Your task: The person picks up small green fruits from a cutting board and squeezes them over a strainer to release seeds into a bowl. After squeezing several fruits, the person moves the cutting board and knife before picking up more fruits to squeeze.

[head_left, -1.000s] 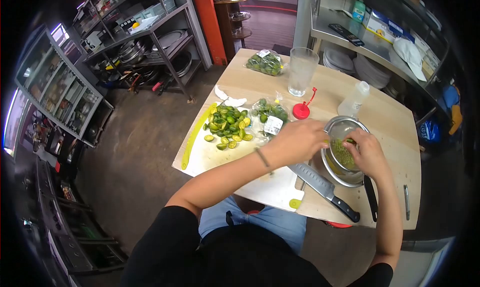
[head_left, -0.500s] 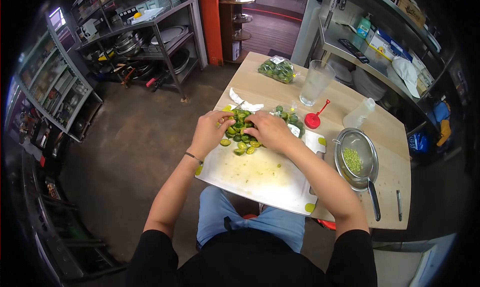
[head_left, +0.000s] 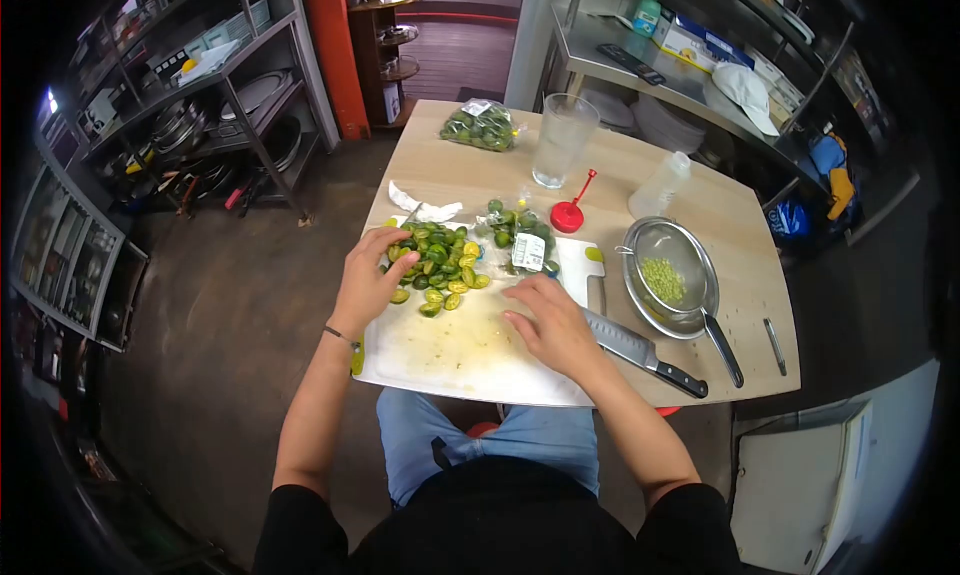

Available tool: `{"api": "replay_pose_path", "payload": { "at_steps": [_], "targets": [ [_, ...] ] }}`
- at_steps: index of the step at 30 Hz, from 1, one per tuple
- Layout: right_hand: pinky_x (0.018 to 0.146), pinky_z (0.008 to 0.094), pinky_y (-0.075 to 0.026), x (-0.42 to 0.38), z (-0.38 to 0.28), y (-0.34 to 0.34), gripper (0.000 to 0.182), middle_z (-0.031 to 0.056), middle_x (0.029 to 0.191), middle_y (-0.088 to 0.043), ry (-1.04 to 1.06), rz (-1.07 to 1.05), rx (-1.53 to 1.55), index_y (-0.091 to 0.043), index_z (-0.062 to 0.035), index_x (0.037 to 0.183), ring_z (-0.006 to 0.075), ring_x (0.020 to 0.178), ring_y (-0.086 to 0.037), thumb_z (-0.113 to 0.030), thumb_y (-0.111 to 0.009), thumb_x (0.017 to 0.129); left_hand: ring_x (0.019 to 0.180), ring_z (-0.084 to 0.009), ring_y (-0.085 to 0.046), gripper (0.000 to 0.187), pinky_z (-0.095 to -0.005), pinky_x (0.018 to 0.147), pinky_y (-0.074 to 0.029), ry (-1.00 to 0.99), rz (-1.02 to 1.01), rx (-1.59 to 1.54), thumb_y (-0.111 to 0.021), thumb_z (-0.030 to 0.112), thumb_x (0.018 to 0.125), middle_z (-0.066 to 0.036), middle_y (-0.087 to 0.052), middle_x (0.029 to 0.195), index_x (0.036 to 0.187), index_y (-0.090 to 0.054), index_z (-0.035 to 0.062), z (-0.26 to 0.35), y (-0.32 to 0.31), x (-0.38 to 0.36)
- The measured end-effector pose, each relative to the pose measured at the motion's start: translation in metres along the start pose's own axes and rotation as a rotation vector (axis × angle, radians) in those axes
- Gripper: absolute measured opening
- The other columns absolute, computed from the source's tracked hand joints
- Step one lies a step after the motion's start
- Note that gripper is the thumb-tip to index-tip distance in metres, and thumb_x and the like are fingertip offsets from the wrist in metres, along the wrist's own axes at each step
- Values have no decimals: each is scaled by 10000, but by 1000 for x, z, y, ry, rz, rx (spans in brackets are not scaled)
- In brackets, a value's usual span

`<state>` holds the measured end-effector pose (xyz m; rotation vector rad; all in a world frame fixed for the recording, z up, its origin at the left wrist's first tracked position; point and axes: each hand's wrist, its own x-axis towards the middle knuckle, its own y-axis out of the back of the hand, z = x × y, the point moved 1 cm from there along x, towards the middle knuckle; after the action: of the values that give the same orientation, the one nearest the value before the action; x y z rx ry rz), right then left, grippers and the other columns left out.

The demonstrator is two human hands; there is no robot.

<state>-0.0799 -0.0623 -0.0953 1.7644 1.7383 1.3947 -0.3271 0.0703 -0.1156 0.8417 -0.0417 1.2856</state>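
A pile of cut green citrus halves [head_left: 437, 255] lies on the upper left of the white cutting board [head_left: 450, 360]. My left hand [head_left: 370, 280] is at the pile's left edge, its fingers apart. Over the right part of the board my right hand [head_left: 553, 325] is open, fingers spread and holding nothing. Just right of it a large knife [head_left: 640, 350] lies with its black handle towards the table's front right; part of the blade is behind my right hand. A bag of whole green citrus [head_left: 522, 240] rests behind the board's middle.
A sieve [head_left: 672, 270] with seeds sits over a metal bowl at the right, beside a pen [head_left: 775, 345]. Farther back are a red cap [head_left: 567, 216], a squeeze bottle [head_left: 660, 185], a tall glass [head_left: 563, 145], another citrus bag [head_left: 478, 127] and a crumpled tissue [head_left: 425, 207].
My right hand has left the citrus pile and moved right and nearer to me. My left hand has opened at the pile's edge. The view has turned right, and the knife now shows.
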Motion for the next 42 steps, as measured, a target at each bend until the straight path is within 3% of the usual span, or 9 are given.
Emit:
{"api": "replay_pose_path", "payload": {
  "at_steps": [13, 22, 26, 30, 32, 33, 34, 36, 42],
  "targets": [
    [779, 378, -498, -133, 7, 47, 220, 128, 980, -620, -366, 446, -118, -667, -37, 990, 316, 892, -610, 4, -687, 776, 1059, -190, -613, 236, -291, 857, -521, 44, 61, -274, -657, 98, 903, -113, -623, 1177, 1119, -666, 3, -21, 0, -7],
    [638, 347, -504, -200, 11, 47, 137, 97, 776, -627, -216, 618, -146, -672, -34, 885, 264, 696, -617, -44, -705, 752, 1056, -180, -587, 235, -298, 947, -441, 1, 117, 17, -558, 63, 934, -101, -629, 1158, 1139, -635, -21, -7, 12, -12],
    [602, 337, -490, -284, 45, 18, 92, 108, 781, -616, -415, 645, -137, -669, -37, 887, 228, 665, -606, -91, -679, 812, 1065, -157, -574, 316, -287, 957, -427, 62, 201, 51, -519, 220, 1012, -83, -636, 1188, 1206, -611, -12, -63, 40, -35],
    [525, 308, -448, -401, 198, -100, 179, 37, 796, -585, -1213, 1196, 256, -607, -74, 1057, 134, 645, -540, -179, -610, 913, 1113, -169, -568, 397, -300, 955, -429, 224, 211, 132, -508, 310, 1020, -90, -628, 1237, 1241, -600, -7, -117, 67, -63],
    [555, 321, -481, -413, 224, -81, 354, 46, 927, -607, -1631, 1463, 784, -515, -96, 1193, 166, 731, -575, -224, -647, 890, 1154, -187, -561, 450, -303, 965, -425, 270, 336, 78, -506, 361, 1016, -108, -623, 1246, 1261, -594, -7, -126, 71, -77],
    [620, 352, -505, -449, 273, -111, 426, 94, 1013, -609, -1743, 1451, 461, -484, -83, 1222, 220, 803, -601, -252, -663, 873, 1154, -187, -561, 450, -303, 965, -425, 268, 342, 87, -506, 361, 1016, -108, -623, 1246, 1261, -594, -7, -134, 72, -82],
    [684, 383, -529, -477, 326, -138, 500, 141, 1099, -611, -1815, 1412, 139, -453, -70, 1251, 274, 876, -627, -280, -679, 857, 1166, -200, -558, 471, -309, 976, -422, 284, 387, 104, -507, 374, 1013, -122, -615, 1256, 1267, -588, -14, -145, 74, -88],
    [990, 441, -418, -448, 301, -87, 600, 285, 1240, -523, -1813, 1339, 137, -428, -8, 1261, 397, 1164, -516, -219, -723, 783, 1178, -228, -552, 517, -324, 1006, -409, 278, 489, 206, -502, 394, 1012, -164, -598, 1271, 1270, -572, -49, -156, 72, -97],
    [933, 476, -464, -431, 329, -87, 630, 301, 1145, -596, -1913, 1504, 45, -442, 52, 1264, 429, 1037, -606, -148, -727, 740, 1126, -263, -570, 527, -344, 993, -418, 254, 563, 311, -498, 361, 1018, -211, -599, 1239, 1253, -548, -108, -159, 80, -106]
  ]
}}
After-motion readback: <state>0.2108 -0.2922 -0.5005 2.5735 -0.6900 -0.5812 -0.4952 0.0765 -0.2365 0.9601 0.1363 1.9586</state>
